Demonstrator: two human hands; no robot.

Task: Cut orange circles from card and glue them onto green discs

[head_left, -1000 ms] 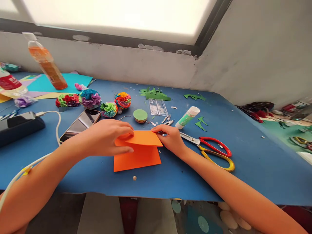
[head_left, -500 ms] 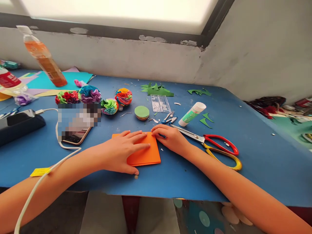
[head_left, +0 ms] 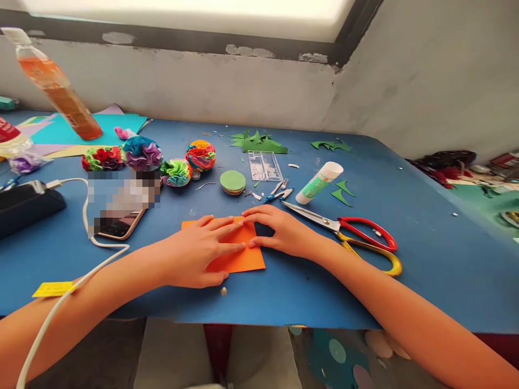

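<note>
An orange sheet of paper [head_left: 239, 262], apparently folded double, lies on the blue table close to its front edge. Spread flat over its left part, my left hand [head_left: 198, 251] presses it down and hides that side. From the right, my right hand [head_left: 279, 229] rests on the paper with thumb and forefinger apart. Its fingertips touch the upper right of the sheet, near the left fingertips. Scissors [head_left: 332, 222] with one red and one yellow handle lie partly opened beyond my right forearm. A glue stick [head_left: 319, 182] leans in view behind them.
Green paper circles [head_left: 232, 180] are stacked behind the sheet. Ruffled paper balls [head_left: 141, 153], a phone [head_left: 125, 224] and a white cable [head_left: 107, 245] are at left. A drink bottle [head_left: 60, 89] stands farther back. Green scraps [head_left: 263, 142] and a compass-like blue tool [head_left: 278, 195] lie beyond.
My right thumb has come down onto the paper, and the right hand has shifted slightly left. My left hand still lies spread on the sheet. The view has shifted a little.
</note>
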